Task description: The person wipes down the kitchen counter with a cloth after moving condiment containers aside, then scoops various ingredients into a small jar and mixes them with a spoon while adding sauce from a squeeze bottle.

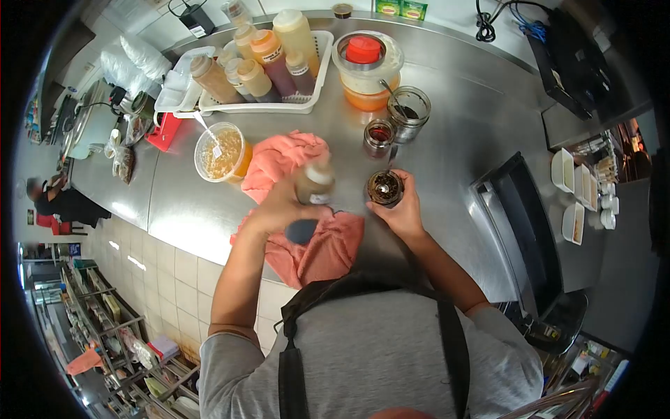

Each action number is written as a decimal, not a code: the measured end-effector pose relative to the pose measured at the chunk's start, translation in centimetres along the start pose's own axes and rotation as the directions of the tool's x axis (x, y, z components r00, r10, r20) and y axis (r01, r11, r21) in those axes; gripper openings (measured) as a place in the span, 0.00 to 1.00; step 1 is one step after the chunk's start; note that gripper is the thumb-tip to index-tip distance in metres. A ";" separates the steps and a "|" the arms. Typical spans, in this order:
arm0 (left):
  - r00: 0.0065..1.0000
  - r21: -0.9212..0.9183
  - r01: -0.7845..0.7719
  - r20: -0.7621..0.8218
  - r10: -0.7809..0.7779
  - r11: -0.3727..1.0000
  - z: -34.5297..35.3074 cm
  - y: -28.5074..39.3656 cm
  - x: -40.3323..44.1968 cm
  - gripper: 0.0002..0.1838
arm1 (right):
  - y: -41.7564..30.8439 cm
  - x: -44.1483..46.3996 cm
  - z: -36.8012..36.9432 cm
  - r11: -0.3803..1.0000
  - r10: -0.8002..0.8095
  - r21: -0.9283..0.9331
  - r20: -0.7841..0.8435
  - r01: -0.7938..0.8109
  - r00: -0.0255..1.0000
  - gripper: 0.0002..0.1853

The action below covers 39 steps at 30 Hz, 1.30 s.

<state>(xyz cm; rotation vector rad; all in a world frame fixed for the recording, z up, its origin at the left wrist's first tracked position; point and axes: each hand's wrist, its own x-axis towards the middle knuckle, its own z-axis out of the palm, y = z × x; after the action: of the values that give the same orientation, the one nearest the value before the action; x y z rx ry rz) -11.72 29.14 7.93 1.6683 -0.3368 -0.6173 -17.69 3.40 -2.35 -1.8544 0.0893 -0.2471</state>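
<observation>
My right hand point(403, 209) is wrapped round a small glass jar point(384, 188) with dark contents, on the steel counter. My left hand point(286, 204) is closed round a blurred squeeze bottle point(316, 180) with a pale top, above a pink cloth point(317, 248). A dark rounded object point(301, 231) lies on the cloth below my left hand. Behind my right hand's jar are a small jar with red contents point(379, 137) and a larger glass jar point(410, 114) with a spoon in it. A tub of grainy amber food point(222, 152) with a white utensil is to the left.
A white basket point(324, 70) of several squeeze bottles stands at the back left. Behind the jars is a tub with a red lid point(363, 49). A black tray point(520, 230) lies at the right. A person point(66, 199) stands far left.
</observation>
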 end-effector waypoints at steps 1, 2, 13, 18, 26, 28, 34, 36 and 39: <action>0.993 0.061 -0.028 -0.115 0.035 0.998 -0.7 1.7 0.4 0.37 | 0.8 0.3 0.0 1.000 -0.006 -0.024 -0.001 0.006 1.000 0.42; 0.980 0.028 -0.045 -0.190 0.050 0.999 -1.4 3.5 1.0 0.37 | 1.6 0.4 0.0 1.000 -0.005 -0.020 0.003 0.005 1.000 0.42; 0.639 0.090 -0.483 -0.644 0.421 0.871 -9.3 1.4 16.3 0.36 | 1.8 -5.6 0.0 0.856 -0.388 -0.398 -0.075 0.329 0.919 0.45; 0.582 0.340 -0.191 -0.716 0.386 0.921 -9.0 -2.5 19.3 0.41 | 1.4 -5.7 3.8 0.813 -0.188 -0.355 0.593 0.463 0.783 0.34; 0.630 0.882 0.459 -0.406 0.663 0.105 -8.7 2.8 20.6 0.27 | 3.7 -5.3 7.5 0.602 -0.276 -0.372 0.734 0.707 0.621 0.15; 0.671 0.887 0.461 -0.356 0.650 0.011 -8.8 3.1 21.6 0.25 | 3.9 -5.0 7.5 0.540 -0.412 -0.335 0.695 0.772 0.590 0.15; 0.708 0.910 0.415 -0.316 0.631 -0.009 -7.6 2.0 23.4 0.24 | 3.6 -5.1 6.3 0.534 -0.560 -0.298 0.576 0.791 0.595 0.11; 0.713 0.918 0.397 -0.309 0.630 0.001 -7.6 1.5 23.7 0.25 | 3.7 -5.1 6.4 0.546 -0.563 -0.304 0.558 0.781 0.610 0.10; 0.650 0.943 0.298 -0.313 0.692 0.148 -8.0 1.1 23.6 0.28 | 3.7 -5.1 6.3 0.573 -0.574 -0.277 0.536 0.771 0.619 0.09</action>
<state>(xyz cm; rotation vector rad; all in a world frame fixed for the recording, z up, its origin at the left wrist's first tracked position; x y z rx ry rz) 12.16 22.57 4.86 2.8981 -0.4130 0.9050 -21.04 9.20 -8.22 -2.3412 -0.9861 -0.4160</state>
